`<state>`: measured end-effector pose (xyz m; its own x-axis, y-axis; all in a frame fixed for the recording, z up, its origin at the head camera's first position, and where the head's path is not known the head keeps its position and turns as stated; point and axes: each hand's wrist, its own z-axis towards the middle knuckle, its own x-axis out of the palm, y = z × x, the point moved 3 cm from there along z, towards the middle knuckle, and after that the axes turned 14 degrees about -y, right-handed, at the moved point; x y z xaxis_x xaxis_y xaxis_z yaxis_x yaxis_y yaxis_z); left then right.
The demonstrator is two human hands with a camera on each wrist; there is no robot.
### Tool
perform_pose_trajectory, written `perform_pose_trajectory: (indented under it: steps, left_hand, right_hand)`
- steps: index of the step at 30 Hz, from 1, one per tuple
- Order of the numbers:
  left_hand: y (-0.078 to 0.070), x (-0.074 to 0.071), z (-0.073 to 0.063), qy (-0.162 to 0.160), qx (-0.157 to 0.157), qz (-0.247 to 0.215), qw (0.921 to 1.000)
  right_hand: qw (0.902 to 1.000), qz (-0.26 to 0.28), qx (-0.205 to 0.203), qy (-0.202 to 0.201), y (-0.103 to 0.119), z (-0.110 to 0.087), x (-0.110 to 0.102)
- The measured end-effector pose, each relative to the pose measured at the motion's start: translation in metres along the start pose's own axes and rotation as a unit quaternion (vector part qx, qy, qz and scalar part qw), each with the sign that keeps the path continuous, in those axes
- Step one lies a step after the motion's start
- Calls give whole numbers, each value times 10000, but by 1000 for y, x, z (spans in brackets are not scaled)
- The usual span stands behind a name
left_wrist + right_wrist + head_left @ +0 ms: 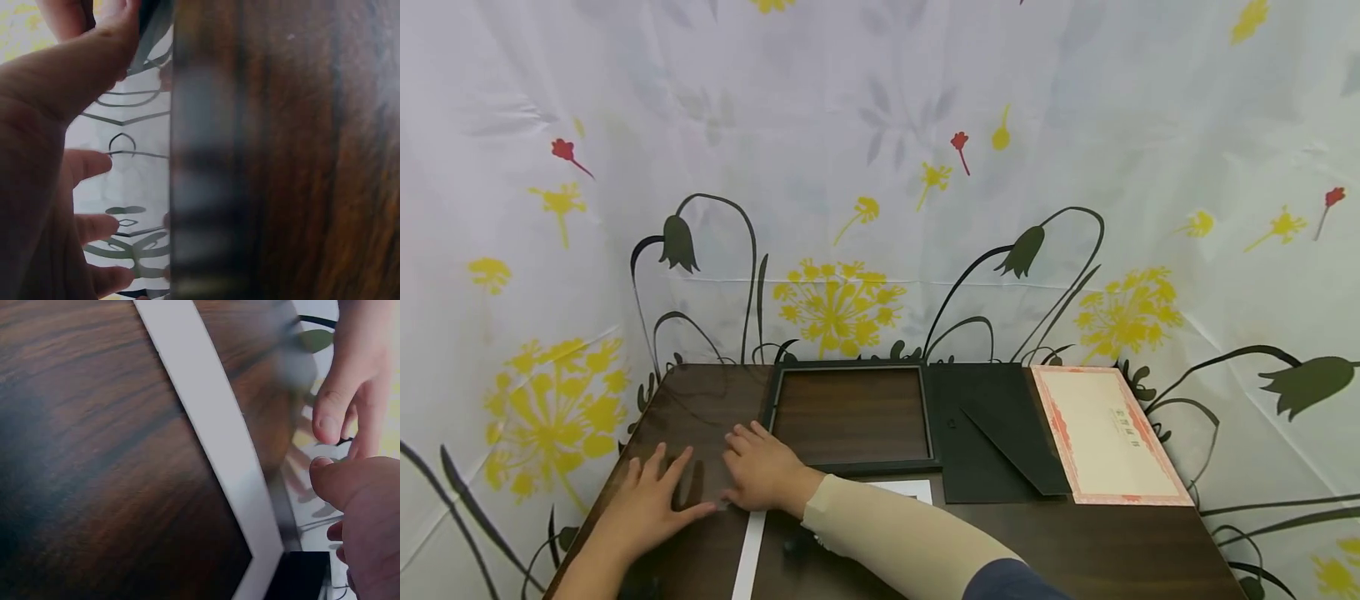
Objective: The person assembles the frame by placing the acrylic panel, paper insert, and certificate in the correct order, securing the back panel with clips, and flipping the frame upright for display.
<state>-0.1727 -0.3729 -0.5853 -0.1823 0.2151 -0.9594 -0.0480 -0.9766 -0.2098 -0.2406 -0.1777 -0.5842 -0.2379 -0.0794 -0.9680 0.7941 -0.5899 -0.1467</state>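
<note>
My left hand (651, 504) hovers low over the left part of the dark table, fingers spread and thumb pointing to the right hand. My right hand (767, 471) reaches across to the left, beside the lower left corner of a black picture frame (880, 467). Its fingers are lightly bent and apart from the thumb. The two thumbs come close together, and the right wrist view shows the left thumb (328, 422) just above the right thumb (331, 481). Below the right hand lies a white mat border (748, 554), partly hidden by the right forearm.
To the right of the frame lies a black backing board (962, 475) with a folded-flat stand (1015, 454). A certificate with a red patterned border (1120, 433) lies at the table's right side. A flower-printed cloth (880, 167) hangs behind the wooden table (1112, 550).
</note>
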Motion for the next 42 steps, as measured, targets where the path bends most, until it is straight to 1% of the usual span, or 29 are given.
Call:
perform_pose_trajectory:
  steps: [4, 8, 12, 15, 19, 21, 24, 28, 30, 31, 33, 37, 39, 40, 42]
  left_hand:
    - [1, 5, -1, 73, -79, -21, 9999]
    - [4, 6, 1, 125, -182, -64, 9997]
    - [13, 8, 2, 168, -476, -20, 9987]
    - [19, 10, 5, 123, -676, 71, 9976]
    - [21, 10, 10, -88, -901, 184, 9957]
    - [21, 8, 13, -161, -1092, 233, 9936]
    - [21, 5, 14, -281, -1419, 274, 9891]
    - [23, 0, 13, -614, -1761, 375, 9817]
    - [26, -1, 12, -768, -1828, 484, 9790]
    - [28, -2, 11, -795, -1826, 567, 9783]
    - [34, -2, 10, -765, -1791, 738, 9781]
    - [44, -4, 15, -617, -1736, 1065, 9771]
    - [49, -8, 16, -590, -1821, 1100, 9753]
    - [51, -10, 17, -655, -1869, 1066, 9744]
    - [53, -16, 17, -829, -2013, 849, 9723]
  right_hand:
    - [9997, -130, -23, 192, 3, -1, 5]
    - [9995, -190, -5, 272, 5, -1, 7]
    - [9996, -160, -41, 219, 6, 0, 5]
    - [9998, -134, -48, 151, 6, -3, 5]
    - [9998, -199, 25, 69, 3, -7, 5]
    - [9996, -256, 68, 75, 2, -7, 4]
    - [9994, -293, 103, 126, 2, -7, 6]
    - [9996, -264, 74, 93, 5, -6, 10]
    - [9997, -242, 35, 41, 7, -7, 13]
    - [9997, -224, 16, 6, 8, -7, 13]
    - [9998, -210, -19, -58, 10, -8, 15]
    - [9997, -226, -57, -118, 9, -10, 14]
    - [9997, -216, -103, -102, 8, -10, 13]
    - [9997, -207, -122, -87, 8, -10, 13]
    - [9997, -207, -141, -66, 6, -11, 13]
